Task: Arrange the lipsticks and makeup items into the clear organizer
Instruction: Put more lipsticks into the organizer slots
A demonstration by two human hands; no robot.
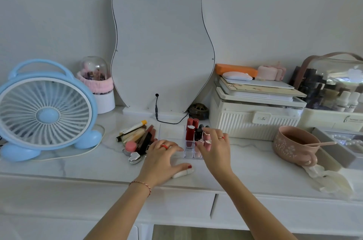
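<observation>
The clear organizer [171, 131] stands on the white marble tabletop in front of the mirror. Red lipsticks [190, 133] and a black one [198, 131] stand upright in its right-hand slots. My right hand [215, 148] is over those slots, its fingers closed on a pink lipstick with a silver bow [207, 140]. My left hand [165, 159] rests with spread fingers on the organizer's front left edge. A white tube [181, 174] lies under its thumb. A pile of makeup items [137, 137] lies left of the organizer, with a silver heart-shaped case [134, 157] at its front.
A blue desk fan [46, 110] stands at the left. The pear-shaped mirror [163, 47] and its black cable [170, 120] are behind the organizer. A cream storage box [253, 119], a pink mug with spoon [294, 145] and a clear cosmetics bag [334, 84] sit right.
</observation>
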